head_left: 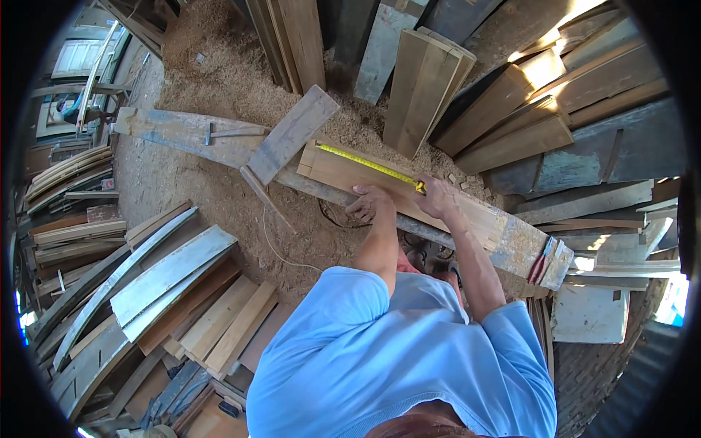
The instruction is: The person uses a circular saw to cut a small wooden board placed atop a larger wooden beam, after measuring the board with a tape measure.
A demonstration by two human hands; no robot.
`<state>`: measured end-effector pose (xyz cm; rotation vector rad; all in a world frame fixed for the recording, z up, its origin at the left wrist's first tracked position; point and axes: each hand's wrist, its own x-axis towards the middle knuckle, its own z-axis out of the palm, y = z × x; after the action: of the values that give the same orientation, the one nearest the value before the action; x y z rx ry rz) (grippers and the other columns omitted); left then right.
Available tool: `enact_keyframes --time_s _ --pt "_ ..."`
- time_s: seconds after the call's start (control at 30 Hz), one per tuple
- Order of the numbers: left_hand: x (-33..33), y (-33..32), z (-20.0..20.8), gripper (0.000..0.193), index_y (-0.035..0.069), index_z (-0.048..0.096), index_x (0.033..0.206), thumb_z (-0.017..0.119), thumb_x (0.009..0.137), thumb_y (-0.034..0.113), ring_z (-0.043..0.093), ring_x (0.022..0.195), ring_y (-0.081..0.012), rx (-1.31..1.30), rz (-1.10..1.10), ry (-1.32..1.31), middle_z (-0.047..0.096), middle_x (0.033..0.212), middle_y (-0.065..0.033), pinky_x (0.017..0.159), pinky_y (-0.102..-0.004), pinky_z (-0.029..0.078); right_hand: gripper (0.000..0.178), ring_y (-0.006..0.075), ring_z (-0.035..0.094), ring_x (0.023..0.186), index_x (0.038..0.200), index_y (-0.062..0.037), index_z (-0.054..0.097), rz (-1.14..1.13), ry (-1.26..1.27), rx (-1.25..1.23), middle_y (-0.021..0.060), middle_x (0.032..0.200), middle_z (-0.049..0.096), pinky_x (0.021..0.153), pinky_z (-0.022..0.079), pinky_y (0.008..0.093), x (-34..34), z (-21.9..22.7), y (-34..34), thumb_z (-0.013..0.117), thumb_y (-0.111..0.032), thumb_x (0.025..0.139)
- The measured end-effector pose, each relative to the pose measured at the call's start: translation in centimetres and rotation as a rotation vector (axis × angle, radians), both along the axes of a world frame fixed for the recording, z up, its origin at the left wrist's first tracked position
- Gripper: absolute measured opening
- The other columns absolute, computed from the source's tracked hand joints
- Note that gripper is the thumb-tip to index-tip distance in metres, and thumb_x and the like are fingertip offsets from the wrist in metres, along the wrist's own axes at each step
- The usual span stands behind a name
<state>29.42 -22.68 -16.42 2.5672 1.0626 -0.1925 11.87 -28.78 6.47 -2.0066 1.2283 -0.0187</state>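
Measuring a board on the counter.
Yellow tape measure lies stretched along the board; right hand clenched on its case, left hand pressing the board. Marking the length seems next.

Off to your left a hammer lies on the long grey beam, just beside a grey offcut board angled across it. Sawdust heaps behind (thick against the leaning planks), and curved grey boards stack lower left.
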Motion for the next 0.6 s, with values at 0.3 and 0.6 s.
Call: enact_keyframes --time_s 0.3,0.6 --pt "-2.6 -1.2 2.2 0.098 -0.009 0.025 0.159 0.043 0.1 0.068 0.053 0.13 -0.0559 0.104 -0.12 -0.056 0.052 0.143 -0.0375 0.107 -0.0649 0.045 0.048 0.0412 0.069 0.113 0.129 -0.0136 0.072 -0.056 -0.012 0.056 0.024 0.113 0.074 0.101 0.054 0.0503 -4.6 -2.1 -0.9 0.072 -0.028 0.083" --pt "-1.6 -1.5 9.7 0.081 -0.001 0.039 0.154 0.037 0.104 0.063 0.059 0.131 -0.0426 0.612 -0.806 0.614 0.056 0.145 -0.0274 0.104 -0.0636 0.052 0.053 0.041 0.063 0.122 0.131 -0.0124 0.072 -0.202 0.019 -0.023 0.0222 0.125 0.068 0.107 0.051 0.0459 -23.0 -1.5 0.4 0.075 -0.016 0.078"
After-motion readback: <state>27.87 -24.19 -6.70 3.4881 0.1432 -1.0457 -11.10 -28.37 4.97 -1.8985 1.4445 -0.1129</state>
